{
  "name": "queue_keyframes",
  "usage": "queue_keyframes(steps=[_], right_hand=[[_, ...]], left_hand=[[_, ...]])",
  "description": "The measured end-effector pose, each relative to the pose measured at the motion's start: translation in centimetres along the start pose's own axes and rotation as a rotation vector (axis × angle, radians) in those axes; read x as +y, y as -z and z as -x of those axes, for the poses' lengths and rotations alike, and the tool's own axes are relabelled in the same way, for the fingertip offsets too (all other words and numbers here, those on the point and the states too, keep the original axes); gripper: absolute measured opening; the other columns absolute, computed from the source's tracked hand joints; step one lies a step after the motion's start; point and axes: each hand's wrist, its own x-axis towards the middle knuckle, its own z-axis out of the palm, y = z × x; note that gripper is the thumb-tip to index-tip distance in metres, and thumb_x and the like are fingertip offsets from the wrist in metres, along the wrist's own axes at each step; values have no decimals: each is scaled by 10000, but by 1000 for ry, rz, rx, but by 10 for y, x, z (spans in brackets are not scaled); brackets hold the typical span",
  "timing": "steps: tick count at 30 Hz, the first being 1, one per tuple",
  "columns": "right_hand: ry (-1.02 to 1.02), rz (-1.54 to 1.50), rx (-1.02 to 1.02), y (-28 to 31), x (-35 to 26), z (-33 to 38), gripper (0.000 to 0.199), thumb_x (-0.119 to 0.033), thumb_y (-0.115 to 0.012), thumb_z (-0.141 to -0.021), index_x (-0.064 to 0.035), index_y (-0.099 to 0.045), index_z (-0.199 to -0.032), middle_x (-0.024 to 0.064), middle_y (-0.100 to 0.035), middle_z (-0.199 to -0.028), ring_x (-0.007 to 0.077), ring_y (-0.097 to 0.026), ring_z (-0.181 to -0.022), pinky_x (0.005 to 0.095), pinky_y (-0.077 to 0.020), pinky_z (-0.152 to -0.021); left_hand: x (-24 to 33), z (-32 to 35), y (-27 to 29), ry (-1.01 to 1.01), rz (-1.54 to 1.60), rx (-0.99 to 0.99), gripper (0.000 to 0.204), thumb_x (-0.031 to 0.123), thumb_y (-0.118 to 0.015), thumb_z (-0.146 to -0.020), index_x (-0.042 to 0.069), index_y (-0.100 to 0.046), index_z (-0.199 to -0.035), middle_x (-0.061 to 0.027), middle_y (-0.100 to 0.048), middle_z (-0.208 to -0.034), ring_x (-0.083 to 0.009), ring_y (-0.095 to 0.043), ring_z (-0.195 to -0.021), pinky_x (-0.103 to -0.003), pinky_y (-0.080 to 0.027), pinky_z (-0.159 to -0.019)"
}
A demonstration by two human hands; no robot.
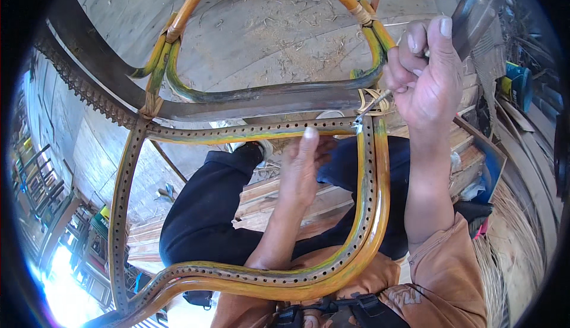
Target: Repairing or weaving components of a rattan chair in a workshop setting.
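Note:
A yellow-green rattan chair seat frame [127, 179], its rim drilled with many small holes, rests across my lap. My right hand [424, 70] is above the frame's far right corner, pinching a thin tool [371, 105] whose metal tip touches a hole there. Pale cane binding [371, 99] wraps that corner. My left hand [303, 168] reaches up from below inside the frame, fingertips pressing the underside of the far rail; I cannot tell if it holds anything.
Curved rattan arms [190, 7] rise from the frame toward the back. A concrete floor [267, 31] strewn with shavings lies beyond. Stacked wooden boards [309, 200] are under my legs, loose cane strands [510, 239] at right, other furniture [41, 179] at left.

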Motion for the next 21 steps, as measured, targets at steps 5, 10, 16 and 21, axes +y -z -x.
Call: queue_keyframes(steps=[5, 10, 16, 21], right_hand=[[8, 17, 0, 1, 0, -1, 449, -478, -511, -891, -75, -470, -697, -40, -296, -519, 56, -301, -422, 207, -216, -386], [-7, 33, 21, 1, 5, -1, 443, -480, -509, -892, -81, -478, -701, -44, -308, -508, 55, -306, -410, 200, -219, -379], [-75, 132, 0, 0, 12, 0, 455, -507, -450, -907, -103, -407, -701, -59, -222, -523, 57, -220, -427, 214, -177, -403], [-90, 101, 19, 3, 12, -2, 449, -504, -451, -909, -101, -410, -715, -59, -225, -527, 58, -222, -428, 214, -182, -407]], left_hand=[[-6, -3, -14, 113, 57, -92, 511, 499, -581, -840, 44, -552, -1071, -70, -632, -973, -142, -595, -890, -260, -433, -728], [-3, -6, -23, 23, 20, -55, 422, 418, -592, -858, 63, -548, -1082, -101, -639, -987, -216, -621, -887, -319, -472, -730], [-3, -8, -21, 46, 126, -64, 404, 353, -629, -847, 67, -520, -1111, -106, -628, -1017, -239, -616, -917, -319, -487, -716], [-4, -11, -17, 1, 121, -89, 384, 324, -626, -854, 67, -515, -1118, -112, -622, -1033, -240, -614, -922, -308, -493, -724]])
